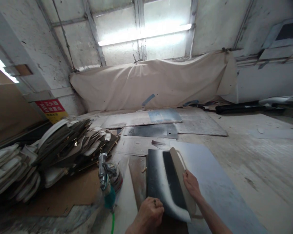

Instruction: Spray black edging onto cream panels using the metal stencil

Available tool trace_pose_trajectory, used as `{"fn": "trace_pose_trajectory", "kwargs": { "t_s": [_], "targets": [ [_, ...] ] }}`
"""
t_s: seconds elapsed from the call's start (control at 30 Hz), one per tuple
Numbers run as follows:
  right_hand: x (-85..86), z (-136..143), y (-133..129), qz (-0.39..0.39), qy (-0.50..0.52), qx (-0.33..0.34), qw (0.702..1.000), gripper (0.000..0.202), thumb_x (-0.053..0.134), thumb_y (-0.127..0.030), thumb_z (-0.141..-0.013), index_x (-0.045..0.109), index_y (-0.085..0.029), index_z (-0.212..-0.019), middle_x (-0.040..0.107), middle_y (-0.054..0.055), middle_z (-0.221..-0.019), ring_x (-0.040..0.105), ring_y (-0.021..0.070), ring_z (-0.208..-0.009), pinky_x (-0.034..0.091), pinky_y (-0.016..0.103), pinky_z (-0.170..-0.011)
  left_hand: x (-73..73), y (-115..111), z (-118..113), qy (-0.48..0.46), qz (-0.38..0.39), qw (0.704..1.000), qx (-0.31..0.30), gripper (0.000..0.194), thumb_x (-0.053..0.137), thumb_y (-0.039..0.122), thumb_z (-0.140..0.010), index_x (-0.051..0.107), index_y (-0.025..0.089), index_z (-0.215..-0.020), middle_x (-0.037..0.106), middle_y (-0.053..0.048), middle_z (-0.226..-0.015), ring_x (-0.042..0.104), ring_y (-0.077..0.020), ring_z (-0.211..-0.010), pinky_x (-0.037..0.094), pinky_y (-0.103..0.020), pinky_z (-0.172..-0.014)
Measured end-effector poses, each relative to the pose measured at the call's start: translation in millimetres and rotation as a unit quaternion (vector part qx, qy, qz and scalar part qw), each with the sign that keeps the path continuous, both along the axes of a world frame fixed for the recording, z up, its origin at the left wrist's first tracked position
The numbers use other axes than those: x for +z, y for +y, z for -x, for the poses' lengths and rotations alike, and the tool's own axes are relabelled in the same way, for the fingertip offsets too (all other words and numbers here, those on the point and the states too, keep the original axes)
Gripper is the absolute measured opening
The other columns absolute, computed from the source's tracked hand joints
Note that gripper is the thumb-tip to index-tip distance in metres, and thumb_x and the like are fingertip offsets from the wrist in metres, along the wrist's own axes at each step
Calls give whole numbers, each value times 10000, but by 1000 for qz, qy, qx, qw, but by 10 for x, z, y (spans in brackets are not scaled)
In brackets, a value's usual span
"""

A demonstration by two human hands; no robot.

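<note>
A dark flat panel with a curved white sprayed band lies in front of me. My left hand, with a ring on one finger, is closed at its lower left edge. A beige panel with a rounded outline stands tilted along the dark panel's right side. My right hand grips the beige panel by its right edge, the fingertips partly hidden. Left of the dark panel, a spray gun with a green hose rests beside a round can.
Stacked dark and beige panels with small metal fittings pile up on the left. Flat boards lie across the back of the work surface, before a hanging cloth. A pale sheet extends to the right. Dark, long items lie at far right.
</note>
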State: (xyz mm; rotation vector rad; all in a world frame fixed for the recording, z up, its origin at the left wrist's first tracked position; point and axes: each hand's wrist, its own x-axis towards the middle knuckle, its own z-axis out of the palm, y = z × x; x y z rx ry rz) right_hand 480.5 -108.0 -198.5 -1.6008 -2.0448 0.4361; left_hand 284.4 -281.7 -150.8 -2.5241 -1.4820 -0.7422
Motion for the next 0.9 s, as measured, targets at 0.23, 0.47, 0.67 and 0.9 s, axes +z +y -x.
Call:
{"fn": "trace_pose_trajectory", "kwargs": {
  "t_s": [0.23, 0.47, 0.67, 0.9],
  "targets": [
    [66, 168, -71, -16, -40, -8, 999, 265, 297, -214, -899, 554, -164, -860, 605, 55, -794, 563, 150, -748, 418, 297, -727, -597, -101, 47, 42, -22, 999, 10, 163, 566, 84, -590, 437, 184, -577, 546, 52, -571, 552, -100, -686, 391, -218, -587],
    [149, 438, -174, -9, -79, 12, 997, 261, 505, -360, -864, 552, -188, -1055, 580, 47, -1079, 571, 167, -908, 471, 373, -792, -834, -71, 62, 34, -93, 994, -41, 132, 604, 112, -576, 481, 162, -583, 561, 30, -588, 576, -113, -735, 435, -219, -622],
    [193, 580, -207, 12, -124, 16, 992, 231, 472, -306, -886, 547, -174, -1060, 594, 45, -1006, 582, 159, -861, 474, 354, -764, -946, -5, 51, 65, -114, 988, -83, 151, 574, 147, -652, 486, 156, -528, 528, 5, -559, 551, -113, -695, 437, -230, -605],
    [201, 669, -264, 24, -168, 38, 985, 345, 451, -348, -867, 500, -170, -1159, 563, 132, -1052, 591, 224, -888, 436, 306, -708, -864, 9, 41, 117, -47, 987, -98, 203, 618, 204, -667, 481, 145, -529, 497, 2, -562, 507, -116, -672, 383, -240, -561]
  ]
}}
